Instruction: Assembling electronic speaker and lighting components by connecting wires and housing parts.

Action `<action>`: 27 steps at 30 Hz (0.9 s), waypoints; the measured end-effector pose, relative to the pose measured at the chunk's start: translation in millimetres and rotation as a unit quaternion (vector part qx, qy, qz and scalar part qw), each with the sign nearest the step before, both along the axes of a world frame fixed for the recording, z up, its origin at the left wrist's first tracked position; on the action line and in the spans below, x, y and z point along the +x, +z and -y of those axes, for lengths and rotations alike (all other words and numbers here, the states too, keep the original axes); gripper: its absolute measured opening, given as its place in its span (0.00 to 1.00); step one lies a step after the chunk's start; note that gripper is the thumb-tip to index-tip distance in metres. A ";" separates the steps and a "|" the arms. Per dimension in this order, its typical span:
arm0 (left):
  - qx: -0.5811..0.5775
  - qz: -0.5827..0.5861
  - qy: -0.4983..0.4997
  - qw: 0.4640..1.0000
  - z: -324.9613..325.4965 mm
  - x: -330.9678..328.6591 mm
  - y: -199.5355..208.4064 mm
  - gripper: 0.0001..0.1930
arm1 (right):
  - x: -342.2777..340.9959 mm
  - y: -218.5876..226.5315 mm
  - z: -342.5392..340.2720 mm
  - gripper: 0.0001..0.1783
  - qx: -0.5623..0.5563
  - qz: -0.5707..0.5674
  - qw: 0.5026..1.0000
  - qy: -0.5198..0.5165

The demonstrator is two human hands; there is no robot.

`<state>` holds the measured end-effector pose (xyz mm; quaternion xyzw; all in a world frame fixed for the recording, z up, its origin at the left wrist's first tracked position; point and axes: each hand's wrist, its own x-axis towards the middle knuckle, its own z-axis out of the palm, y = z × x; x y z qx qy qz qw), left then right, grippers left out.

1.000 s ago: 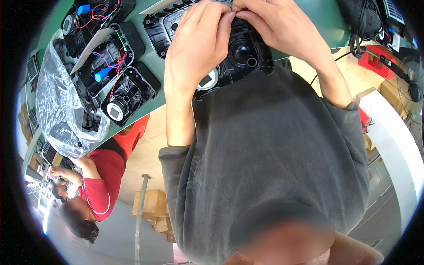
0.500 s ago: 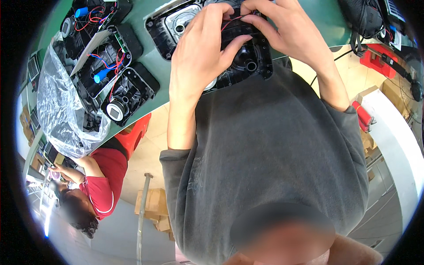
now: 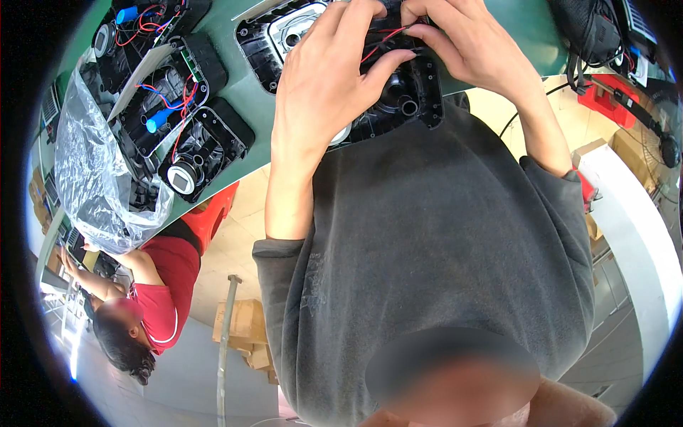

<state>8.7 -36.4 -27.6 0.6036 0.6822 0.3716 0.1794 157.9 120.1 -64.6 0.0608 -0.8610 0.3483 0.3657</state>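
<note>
A black plastic housing (image 3: 427, 94) lies open on the green table, with round fittings and screw posts inside. Across it runs a thin red wire (image 3: 375, 51). My right hand (image 3: 473, 51) pinches that wire between thumb and forefinger above the housing's far right part. Over the housing's middle lies my left hand (image 3: 324, 89), its thumb stretched toward the right and apart from the bent fingers. Its fingertips reach the picture's top edge beside the wire, and I see nothing gripped in them. The hand hides much of the housing's interior.
More black housings (image 3: 213, 139) with red and blue wires and blue cylinders stand at the left, beside a clear plastic bag (image 3: 92, 171). A black bundle with cables (image 3: 587, 35) lies at the right. A co-worker in a red shirt (image 3: 167, 285) sits at the lower left.
The red wire shows more strands between my hands, and my right hand still pinches it. My left thumb has shifted slightly right. The co-worker's arms have moved.
</note>
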 end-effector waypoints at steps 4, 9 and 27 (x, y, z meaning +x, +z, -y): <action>-0.032 0.008 -0.002 0.999 -1.2 -0.7 1.3 0.24 | -0.8 0.6 -3.6 0.09 -0.007 0.021 1.000 0.021; -0.021 0.007 -0.020 1.000 -2.9 -3.2 -1.2 0.21 | 19.9 60.4 -3.0 0.06 -0.093 0.350 0.932 -0.022; -0.060 0.115 -0.047 0.990 -0.4 -11.5 -5.0 0.18 | 9.1 48.5 8.6 0.12 -0.117 0.154 0.978 -0.075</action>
